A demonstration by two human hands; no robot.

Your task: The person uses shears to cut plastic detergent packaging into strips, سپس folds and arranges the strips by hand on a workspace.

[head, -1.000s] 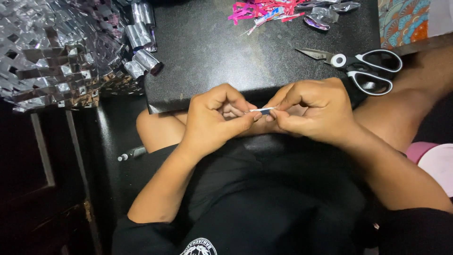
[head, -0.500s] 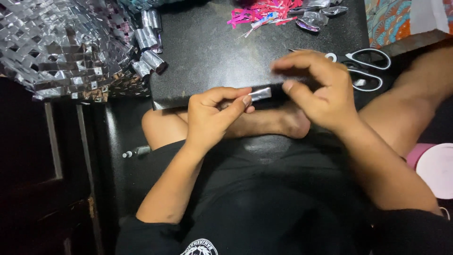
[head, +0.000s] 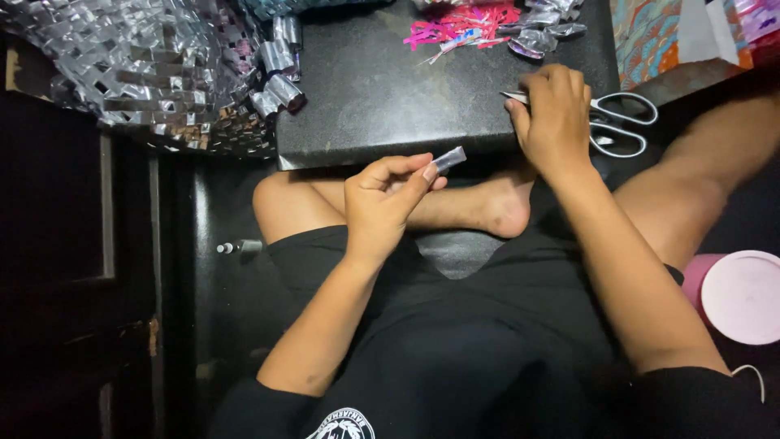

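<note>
While the left hand (head: 382, 199) pinches a small silver folded strip (head: 449, 159) above the lap, the right hand (head: 555, 114) covers the scissors (head: 621, 122).
Right fingers curl loosely on the scissors, lying on the dark board (head: 390, 89).

A glossy silver foil strip (head: 449, 158), steel-bladed scissors (head: 619, 122) on a matt, speckled dark board (head: 390, 89); shiny woven foil mat (head: 138, 69) at upper left.

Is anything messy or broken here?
Nothing looks broken. Pink scraps lie scattered at the dark board's far edge. The left hand pinches a small silver strip; the right hand rests on the scissors.
</note>
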